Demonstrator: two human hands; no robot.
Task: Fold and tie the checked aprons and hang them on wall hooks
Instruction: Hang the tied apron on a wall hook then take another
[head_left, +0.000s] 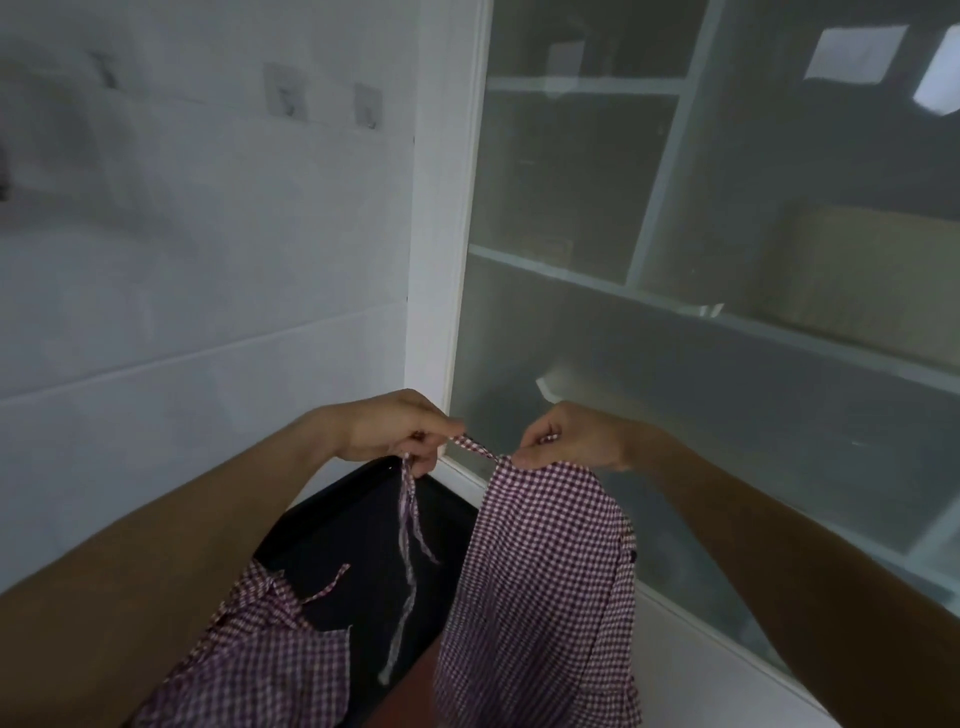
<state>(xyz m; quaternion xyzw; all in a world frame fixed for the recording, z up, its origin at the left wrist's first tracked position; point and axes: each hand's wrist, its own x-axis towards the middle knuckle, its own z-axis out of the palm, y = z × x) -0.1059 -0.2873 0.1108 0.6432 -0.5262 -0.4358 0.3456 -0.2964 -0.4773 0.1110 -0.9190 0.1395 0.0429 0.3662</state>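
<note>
A: Where did the checked apron hang?
B: Below both hands, over the dark surface.
A: Left hand?
B: Its grip pinched the apron's strap, left of the cloth.
A: Right hand?
B: Its grip pinched the apron's top corner.

No text, label, brand, number or sign can be read anywhere in the head view; the small square plates on the wall are blurred, and nothing written can be made out on them.
</note>
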